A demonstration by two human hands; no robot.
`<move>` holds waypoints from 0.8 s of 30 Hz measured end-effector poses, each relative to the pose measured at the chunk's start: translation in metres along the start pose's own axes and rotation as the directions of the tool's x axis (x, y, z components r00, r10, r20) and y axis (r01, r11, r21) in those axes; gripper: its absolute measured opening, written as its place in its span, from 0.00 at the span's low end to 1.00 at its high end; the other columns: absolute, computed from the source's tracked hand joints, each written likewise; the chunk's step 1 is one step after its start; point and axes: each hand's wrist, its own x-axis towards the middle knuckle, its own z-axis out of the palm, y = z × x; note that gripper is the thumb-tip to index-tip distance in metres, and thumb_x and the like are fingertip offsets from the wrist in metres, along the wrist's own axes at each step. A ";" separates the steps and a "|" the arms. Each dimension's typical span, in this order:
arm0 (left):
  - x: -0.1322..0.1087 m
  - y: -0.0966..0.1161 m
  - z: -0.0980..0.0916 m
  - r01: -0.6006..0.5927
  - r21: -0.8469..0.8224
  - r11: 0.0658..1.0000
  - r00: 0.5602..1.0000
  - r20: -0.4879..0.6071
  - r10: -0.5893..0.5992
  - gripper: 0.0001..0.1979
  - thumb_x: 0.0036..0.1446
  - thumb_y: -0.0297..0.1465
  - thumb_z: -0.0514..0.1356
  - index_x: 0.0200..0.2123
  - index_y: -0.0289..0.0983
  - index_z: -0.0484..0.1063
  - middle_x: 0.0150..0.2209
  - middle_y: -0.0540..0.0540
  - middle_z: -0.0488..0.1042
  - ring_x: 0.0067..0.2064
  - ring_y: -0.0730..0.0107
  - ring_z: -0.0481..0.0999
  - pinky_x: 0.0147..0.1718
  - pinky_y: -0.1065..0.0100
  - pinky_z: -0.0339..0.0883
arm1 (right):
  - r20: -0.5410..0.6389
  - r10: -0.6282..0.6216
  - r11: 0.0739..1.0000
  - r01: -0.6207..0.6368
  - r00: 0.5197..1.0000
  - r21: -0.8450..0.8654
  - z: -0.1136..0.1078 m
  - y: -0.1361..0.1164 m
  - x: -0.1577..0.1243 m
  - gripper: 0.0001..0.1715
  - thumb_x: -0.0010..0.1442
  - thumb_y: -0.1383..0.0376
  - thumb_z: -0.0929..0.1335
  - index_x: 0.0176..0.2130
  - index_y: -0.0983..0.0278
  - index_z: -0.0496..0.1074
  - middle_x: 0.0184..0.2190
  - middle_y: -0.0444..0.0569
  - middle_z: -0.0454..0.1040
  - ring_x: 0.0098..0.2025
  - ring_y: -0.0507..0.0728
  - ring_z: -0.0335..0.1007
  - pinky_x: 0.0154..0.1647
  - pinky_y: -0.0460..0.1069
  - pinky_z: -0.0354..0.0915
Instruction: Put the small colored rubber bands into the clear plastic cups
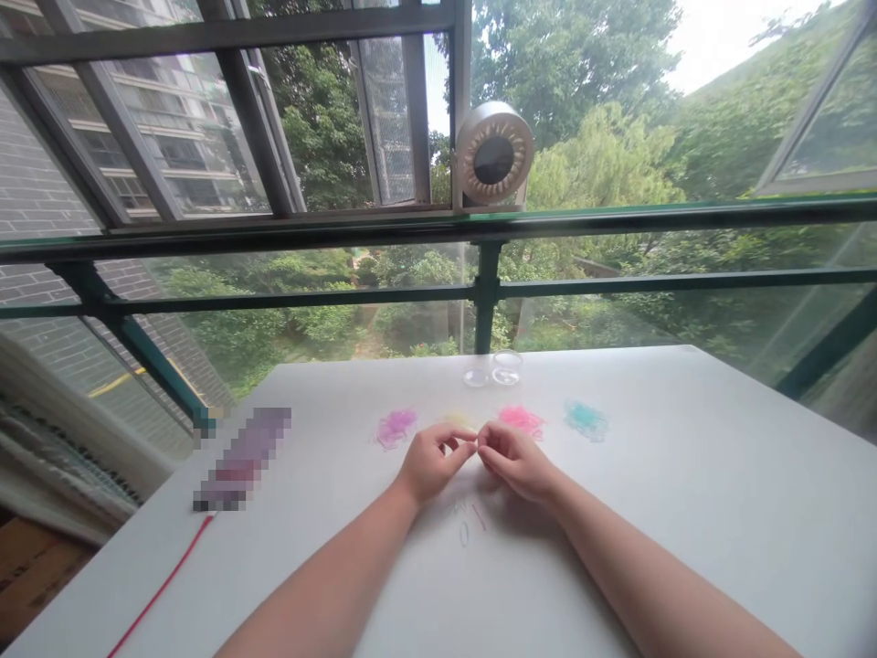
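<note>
Over the middle of the white table [589, 539], my left hand [438, 457] and my right hand [512, 457] meet at the fingertips. Both are closed in a pinch. Whatever lies between them is too small to make out. Behind them are piles of thin bands: a purple pile [396, 427], a pale yellow pile [458, 419] partly hidden by my left hand, a pink pile [521, 421] just beyond my right hand, and a teal pile [586, 419]. Closer to me lie a clear loop [464, 534] and a short pink strand [479, 517].
A small clear round container [507, 368] and a clear lid [475, 377] stand near the far edge. At left lies a blurred-out flat object [243, 457] with a red cable [161, 585]. Beyond the table run a green railing [486, 302] and windows, with a round fan [494, 155] above.
</note>
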 end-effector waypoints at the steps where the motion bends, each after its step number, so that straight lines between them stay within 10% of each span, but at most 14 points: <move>1: -0.001 0.002 0.000 0.006 -0.011 1.000 1.000 0.008 -0.006 0.11 0.52 0.37 0.60 0.35 0.37 0.76 0.35 0.45 0.78 0.31 0.70 0.73 0.29 0.70 0.64 | -0.013 -0.008 1.000 0.008 1.000 -0.019 -0.001 0.001 0.000 0.08 0.57 0.63 0.64 0.29 0.63 0.60 0.18 0.39 0.61 0.20 0.48 0.55 0.21 0.45 0.53; 13: -0.006 0.014 -0.005 0.032 0.109 0.994 0.990 0.136 -0.047 0.08 0.53 0.33 0.58 0.32 0.37 0.76 0.30 0.48 0.77 0.27 0.74 0.70 0.27 0.72 0.61 | -0.032 -0.107 0.937 0.090 0.994 -0.337 -0.002 -0.001 -0.005 0.04 0.55 0.69 0.62 0.29 0.63 0.61 0.22 0.42 0.63 0.25 0.50 0.57 0.26 0.46 0.55; 18: -0.009 0.021 -0.007 -0.032 0.184 0.982 0.974 0.225 -0.010 0.06 0.53 0.30 0.57 0.29 0.36 0.72 0.29 0.48 0.74 0.30 0.73 0.70 0.29 0.73 0.62 | -0.254 -0.202 0.910 0.086 0.946 -0.405 -0.019 -0.006 -0.003 0.04 0.55 0.69 0.61 0.28 0.63 0.59 0.21 0.41 0.60 0.24 0.50 0.55 0.25 0.46 0.53; 24: -0.011 0.020 -0.002 -0.006 0.105 0.994 0.999 0.037 0.002 0.12 0.52 0.34 0.60 0.40 0.37 0.69 0.36 0.46 0.74 0.31 0.73 0.71 0.29 0.72 0.63 | -0.188 -0.178 0.957 0.125 0.966 -0.261 -0.023 -0.004 -0.004 0.06 0.56 0.67 0.62 0.28 0.63 0.59 0.21 0.41 0.60 0.23 0.50 0.56 0.25 0.46 0.55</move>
